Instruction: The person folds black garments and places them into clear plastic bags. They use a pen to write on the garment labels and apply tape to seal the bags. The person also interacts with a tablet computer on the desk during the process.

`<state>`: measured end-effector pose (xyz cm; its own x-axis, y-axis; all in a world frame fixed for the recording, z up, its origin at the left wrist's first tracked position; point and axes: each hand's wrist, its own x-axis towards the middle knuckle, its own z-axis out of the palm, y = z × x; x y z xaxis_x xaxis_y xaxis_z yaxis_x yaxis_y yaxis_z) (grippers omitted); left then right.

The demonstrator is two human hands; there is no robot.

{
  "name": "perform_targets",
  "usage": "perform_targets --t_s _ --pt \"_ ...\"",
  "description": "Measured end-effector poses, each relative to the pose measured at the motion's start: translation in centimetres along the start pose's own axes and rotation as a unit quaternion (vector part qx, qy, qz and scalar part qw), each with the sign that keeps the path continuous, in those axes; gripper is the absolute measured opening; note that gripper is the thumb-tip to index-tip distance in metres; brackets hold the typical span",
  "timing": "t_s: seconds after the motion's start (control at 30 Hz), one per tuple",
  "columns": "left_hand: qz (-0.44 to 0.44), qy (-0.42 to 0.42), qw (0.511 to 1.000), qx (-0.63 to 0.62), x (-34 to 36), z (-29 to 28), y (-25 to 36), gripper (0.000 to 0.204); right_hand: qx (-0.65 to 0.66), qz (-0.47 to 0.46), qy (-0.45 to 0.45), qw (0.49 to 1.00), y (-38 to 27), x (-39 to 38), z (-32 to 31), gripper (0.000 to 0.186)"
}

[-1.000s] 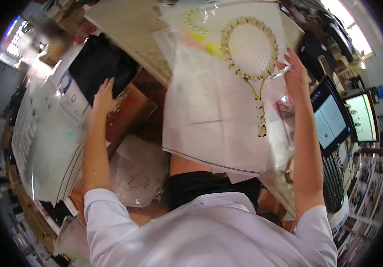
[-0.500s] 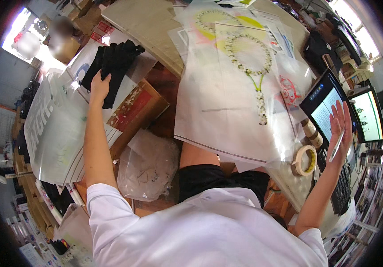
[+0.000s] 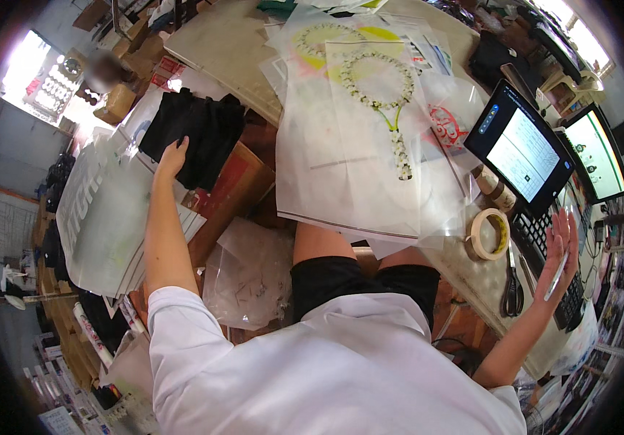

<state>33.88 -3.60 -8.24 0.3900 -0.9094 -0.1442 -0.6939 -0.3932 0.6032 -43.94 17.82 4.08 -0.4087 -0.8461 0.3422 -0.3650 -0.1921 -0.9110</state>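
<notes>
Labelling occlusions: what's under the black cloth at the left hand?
White plastic bags show lower left of the black cloth, a cardboard box at its lower right. What lies directly beneath the cloth is covered; contact with either is unclear.

Looking down at a table (image 3: 214,36) with flat bags (image 3: 355,199) spreading across the middle and reaching past its near edge. Seeing a folded cloth (image 3: 207,156) over on the left, lying on a pile of bags (image 3: 105,214), left hand (image 3: 171,158) at its lower-left edge. Spotting a box (image 3: 250,180) just right of that, plus a bundled bag (image 3: 245,284) on the near side. Then heading right and finding a screen (image 3: 522,154), a second screen (image 3: 596,156) behind it, a keyboard (image 3: 528,230) in front, right hand (image 3: 562,246) with a pen (image 3: 557,275) covering part of the keys. Also noticing a tape roll (image 3: 476,235) left of the keyboard, scissors (image 3: 513,299) just beside, nearer.
</notes>
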Motion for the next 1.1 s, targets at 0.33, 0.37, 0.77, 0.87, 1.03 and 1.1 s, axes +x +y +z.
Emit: perform_targets --t_s 0.33,0.37,0.77,0.87,1.03,1.1 --pt "-0.193 0.015 0.956 -0.221 -6.6 3.4 3.0 0.089 0.044 0.013 0.005 0.999 0.6 -1.4 -0.2 0.053" --pt "-0.207 0.036 0.926 -0.315 -7.2 3.5 3.1 0.083 0.04 0.011 0.01 0.999 0.4 -1.3 -0.1 0.052" --pt "-0.086 0.073 0.659 -0.743 -1.2 3.6 -2.1 0.026 0.049 -0.004 -0.023 0.999 0.2 -0.5 1.3 0.052" --pt "-0.056 0.093 0.631 -0.768 1.6 0.1 2.8 0.023 0.05 0.004 -0.013 0.999 0.2 -1.0 1.2 0.052" --pt "0.034 0.141 0.582 -0.8 7.9 -6.5 11.0 0.027 0.038 0.019 0.005 0.999 0.0 -1.7 0.6 0.051" --pt "0.094 0.149 0.558 -0.811 9.2 -9.8 15.2 0.028 -0.006 0.013 0.029 0.999 0.8 -2.0 0.0 0.052"
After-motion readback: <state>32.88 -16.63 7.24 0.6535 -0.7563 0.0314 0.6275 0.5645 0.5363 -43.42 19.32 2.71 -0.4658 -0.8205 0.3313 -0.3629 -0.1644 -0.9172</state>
